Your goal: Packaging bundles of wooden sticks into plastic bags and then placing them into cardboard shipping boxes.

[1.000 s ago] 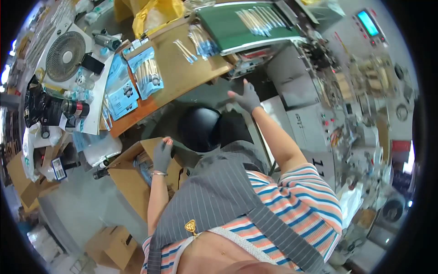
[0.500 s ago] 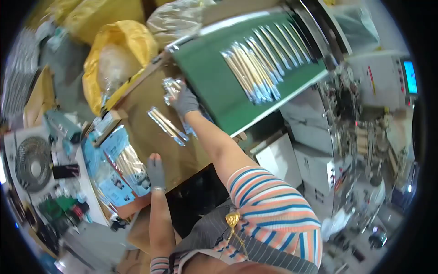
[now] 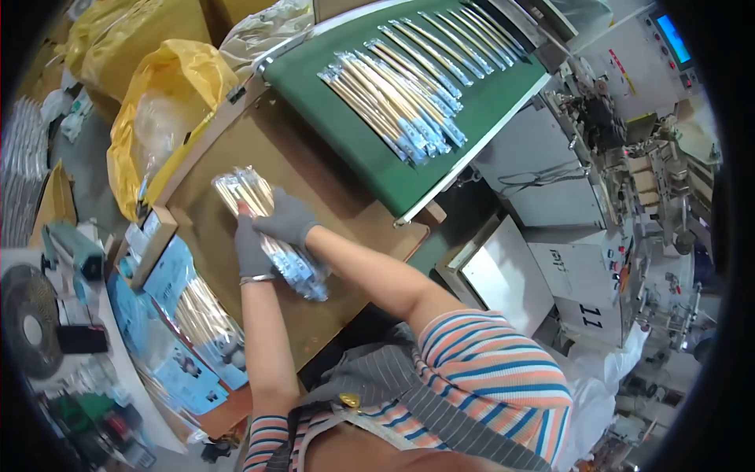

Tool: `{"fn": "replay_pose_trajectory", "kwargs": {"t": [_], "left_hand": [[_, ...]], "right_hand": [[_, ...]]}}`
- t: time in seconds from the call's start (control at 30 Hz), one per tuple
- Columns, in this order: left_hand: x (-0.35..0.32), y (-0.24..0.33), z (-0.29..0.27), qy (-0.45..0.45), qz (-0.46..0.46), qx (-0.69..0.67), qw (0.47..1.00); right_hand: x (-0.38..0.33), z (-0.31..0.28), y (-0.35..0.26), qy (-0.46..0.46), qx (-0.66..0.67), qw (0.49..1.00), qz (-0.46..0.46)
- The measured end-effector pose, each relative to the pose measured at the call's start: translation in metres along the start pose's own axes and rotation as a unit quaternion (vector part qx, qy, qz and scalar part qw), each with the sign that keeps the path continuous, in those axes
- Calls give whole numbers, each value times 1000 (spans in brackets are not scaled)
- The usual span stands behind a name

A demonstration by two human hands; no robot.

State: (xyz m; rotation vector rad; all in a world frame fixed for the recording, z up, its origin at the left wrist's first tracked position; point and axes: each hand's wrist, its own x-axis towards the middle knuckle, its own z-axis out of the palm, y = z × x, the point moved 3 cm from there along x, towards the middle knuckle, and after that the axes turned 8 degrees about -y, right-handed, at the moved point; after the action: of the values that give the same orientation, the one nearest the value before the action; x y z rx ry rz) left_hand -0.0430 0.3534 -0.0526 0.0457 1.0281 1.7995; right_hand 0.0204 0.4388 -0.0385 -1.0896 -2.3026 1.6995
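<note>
A bundle of wooden chopsticks [image 3: 244,189] in clear sleeves with blue ends lies slantwise over the brown tabletop [image 3: 346,228]. My left hand [image 3: 253,250], in a grey glove with a bare thumb tip, grips its near left side. From the right, my right hand [image 3: 288,220], gloved in grey too, closes over the bundle's middle. The blue ends [image 3: 295,271] stick out below my hands. Beyond, more wrapped chopsticks [image 3: 393,102] lie on a green conveyor belt [image 3: 314,118], heaped toward the near end and spaced out toward the far end.
Blue printed bags [image 3: 189,374] filled with chopsticks lie at the left, by a small wooden holder [image 3: 153,248]. A yellow sack [image 3: 126,169] stands past the table's raised edge. A fan [image 3: 31,330] is far left; machinery [image 3: 653,181] stands right.
My right hand has come back from the belt's end toward me. My left hand has moved up from the table's edge, and both now grip one chopstick bundle. The view has shifted.
</note>
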Motion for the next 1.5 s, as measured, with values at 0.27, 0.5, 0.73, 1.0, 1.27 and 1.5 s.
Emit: {"fn": "replay_pose_trajectory", "kwargs": {"t": [0.27,0.5,0.73,1.0,1.27,1.5], "left_hand": [[-113,9,-29,-32,262,388,883],[-176,29,-26,-44,192,425,883],[-190,-19,-11,-120,190,474,851],[-283,-81,5,-238,-5,40,970],[-339,96,-293,336,269,568,701],[-336,92,-398,227,196,567,767]], "right_hand": [[-91,33,-22,-172,480,830,-225],[-168,-23,-70,-260,229,860,-375],[-213,-7,-63,-107,232,940,-228],[-219,42,-31,-501,290,807,-117],[-216,65,-16,-453,386,800,-78],[-214,91,-21,-451,360,812,-82]]}}
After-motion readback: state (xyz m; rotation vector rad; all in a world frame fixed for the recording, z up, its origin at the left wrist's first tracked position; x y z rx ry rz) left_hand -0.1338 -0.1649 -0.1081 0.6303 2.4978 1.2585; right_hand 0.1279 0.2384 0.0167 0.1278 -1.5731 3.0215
